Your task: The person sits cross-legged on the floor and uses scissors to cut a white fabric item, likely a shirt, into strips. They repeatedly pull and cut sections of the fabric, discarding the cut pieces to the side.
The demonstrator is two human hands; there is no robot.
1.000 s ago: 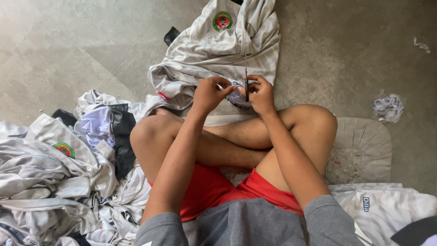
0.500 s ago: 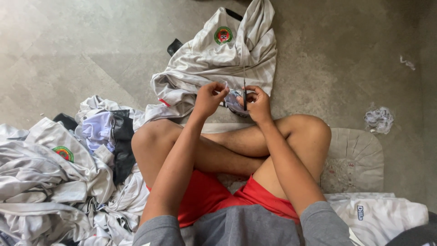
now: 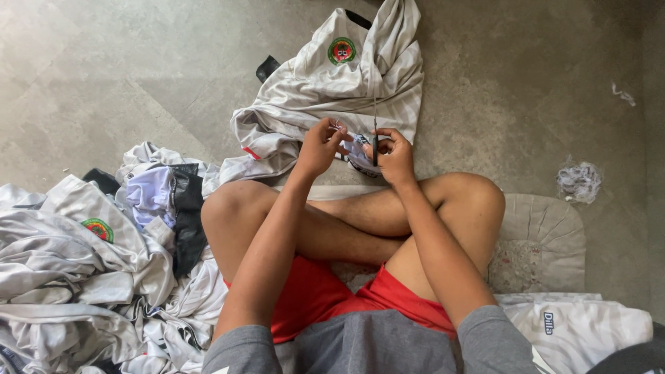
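Fingertips of your left hand (image 3: 320,147) pinch a fold of the pale grey shirt (image 3: 332,97) close to a small reddish bit at its edge. Your right hand (image 3: 395,156) closes around a slim dark tool (image 3: 375,142) that stands upright, probably small scissors, though the view is too small to be sure. Both hands meet just above your crossed knees, touching the near hem of the shirt, which spreads away over the floor (image 3: 104,76). Bare concrete lies open beyond and to both sides of it. A heap of similar shirts (image 3: 76,277) crowds your left side; a cushion (image 3: 540,242) edges your right knee, with a thread clump (image 3: 578,181) just past it.
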